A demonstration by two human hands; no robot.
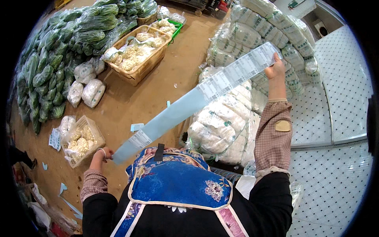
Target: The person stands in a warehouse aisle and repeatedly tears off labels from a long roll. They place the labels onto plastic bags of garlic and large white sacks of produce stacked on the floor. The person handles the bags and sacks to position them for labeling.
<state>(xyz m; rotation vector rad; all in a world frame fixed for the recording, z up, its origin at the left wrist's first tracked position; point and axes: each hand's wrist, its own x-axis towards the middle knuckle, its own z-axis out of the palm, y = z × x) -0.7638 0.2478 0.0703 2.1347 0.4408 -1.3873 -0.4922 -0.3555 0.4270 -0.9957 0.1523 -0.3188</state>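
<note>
Greens (59, 51) in clear bags are banked along the far left of the floor (130, 98), with a few white bagged bundles (89, 89) lying just beside them. Near the lower left sits a small pale plastic basket (85, 138) of mushrooms, and higher up a wicker basket (138, 53) holds more of the same.

Next comes the left hand (102, 155), low and close to the body, its grip pinched shut on the lower end of a long paper strip (185, 104). The strip is pale blue along its bare stretch, with a small label near the left hand and a run of printed labels toward the upper end (the print is too fine to make out). Its long axis climbs on a slant from lower left to upper right, pulled taut between the two hands, over a blue flowered apron (177, 183).

The right hand (275, 70) is raised and stretched further from the body, its grip closed on the upper end of the strip. So each hand has one end, and the strip's middle lies about evenly between them.

Behind the strip, to the right, rises a stack of white sacks (221, 126) wrapped in clear film, and beyond that lies a white tiled floor (339, 91).
</note>
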